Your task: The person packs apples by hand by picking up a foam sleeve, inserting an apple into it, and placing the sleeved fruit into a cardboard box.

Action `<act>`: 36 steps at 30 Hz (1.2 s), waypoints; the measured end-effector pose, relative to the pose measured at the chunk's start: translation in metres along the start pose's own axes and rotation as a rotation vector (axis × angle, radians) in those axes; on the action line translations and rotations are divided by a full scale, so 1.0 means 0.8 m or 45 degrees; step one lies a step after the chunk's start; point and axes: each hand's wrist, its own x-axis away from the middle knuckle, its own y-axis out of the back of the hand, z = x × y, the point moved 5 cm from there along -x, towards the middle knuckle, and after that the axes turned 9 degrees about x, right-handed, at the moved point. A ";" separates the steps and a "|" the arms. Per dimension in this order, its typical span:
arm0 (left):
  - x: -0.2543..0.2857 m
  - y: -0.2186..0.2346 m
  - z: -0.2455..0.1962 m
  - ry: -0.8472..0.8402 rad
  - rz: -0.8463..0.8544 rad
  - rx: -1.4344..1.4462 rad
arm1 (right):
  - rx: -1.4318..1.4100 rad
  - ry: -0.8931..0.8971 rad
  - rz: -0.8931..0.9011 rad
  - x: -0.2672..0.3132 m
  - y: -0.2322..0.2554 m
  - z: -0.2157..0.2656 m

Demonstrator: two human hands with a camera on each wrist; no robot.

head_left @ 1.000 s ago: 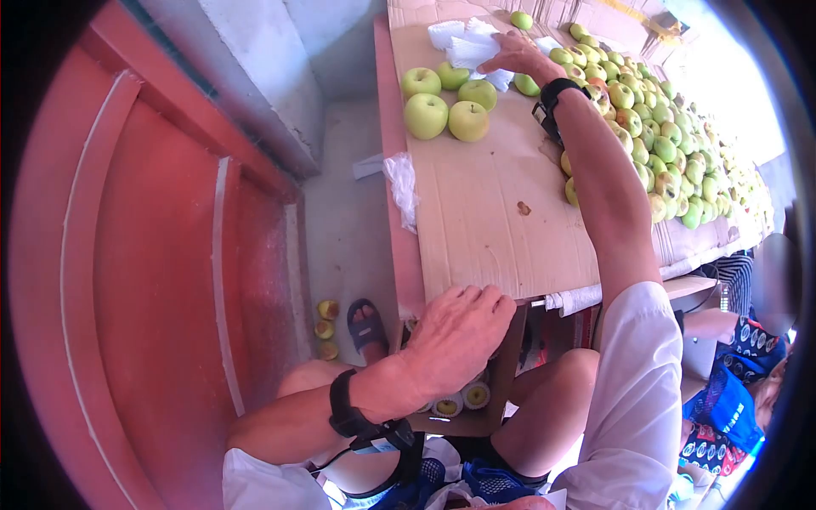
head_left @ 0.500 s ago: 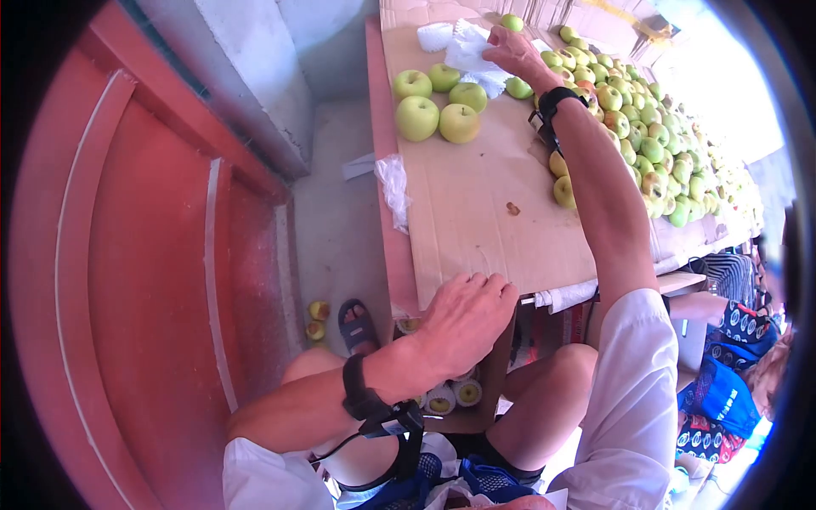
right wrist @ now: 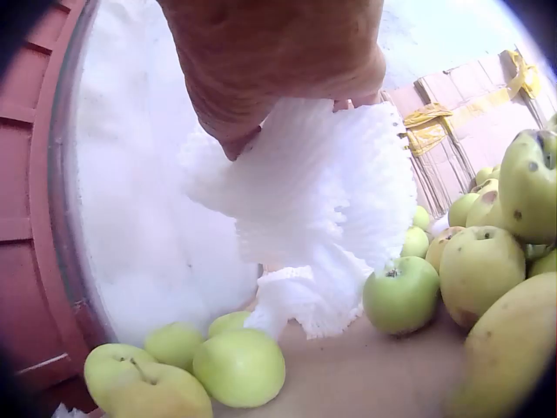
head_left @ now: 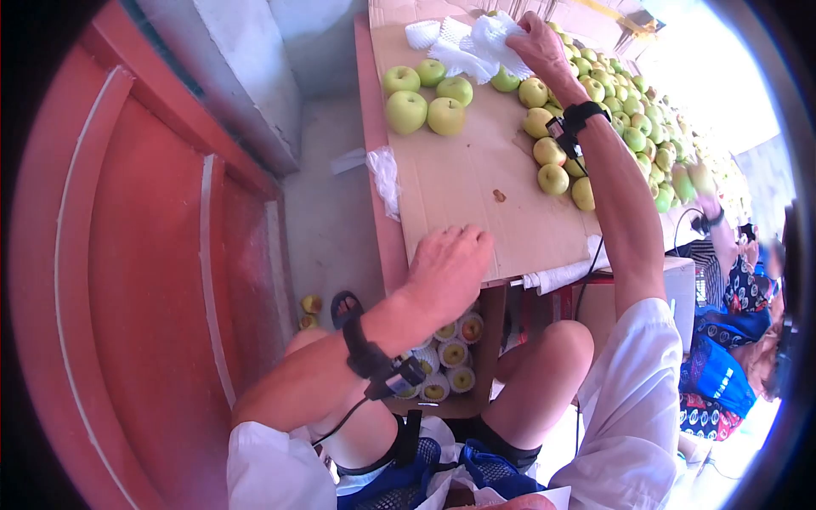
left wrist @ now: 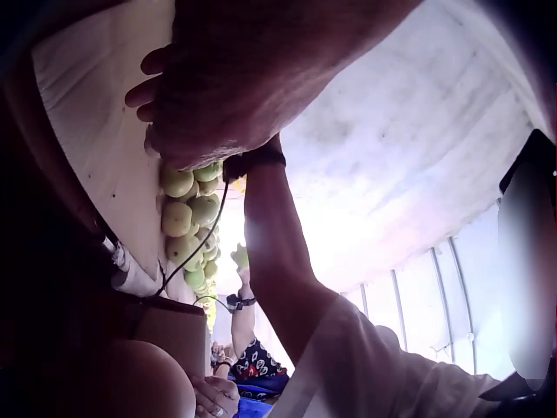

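Observation:
My right hand point(head_left: 544, 53) is over the far part of the cardboard-covered table point(head_left: 450, 183), thumb and fingers pinching a white foam net sleeve point(right wrist: 322, 174). More foam sleeves point(head_left: 459, 55) lie just beneath and left of it. A loose group of green apples point(head_left: 406, 112) sits left of the sleeves, and a single green apple point(right wrist: 402, 296) rests close below the held sleeve. Near the table's front edge, my left hand point(head_left: 446, 272) hovers with fingers loosely bent and nothing visible in them. The left wrist view shows its fingers point(left wrist: 144, 94) from the side.
A large heap of apples point(head_left: 633, 106) covers the table's right side. Below the front edge, between the knees, stands a carton with foam-wrapped apples point(head_left: 453, 353). A red door point(head_left: 144, 255) is on the left. Another person's arm point(head_left: 722, 234) reaches to the heap from the right.
My right hand has lifted a foam sleeve up and rightward from the others. My left hand has moved slightly forward and left, showing more of the carton. Another person's hand has appeared at the heap.

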 end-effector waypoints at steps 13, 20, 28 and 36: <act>-0.025 0.002 0.039 0.030 -0.072 -0.154 | 0.151 0.511 0.585 0.160 -0.005 0.044; -0.033 0.015 0.060 0.179 -0.014 -0.135 | 0.071 0.398 0.380 0.197 0.029 0.064; -0.041 0.016 0.079 0.238 -0.012 -0.121 | 0.033 0.095 0.070 0.247 0.045 0.066; -0.046 0.018 0.081 0.251 -0.022 -0.115 | 0.136 -0.070 0.110 0.284 0.025 0.071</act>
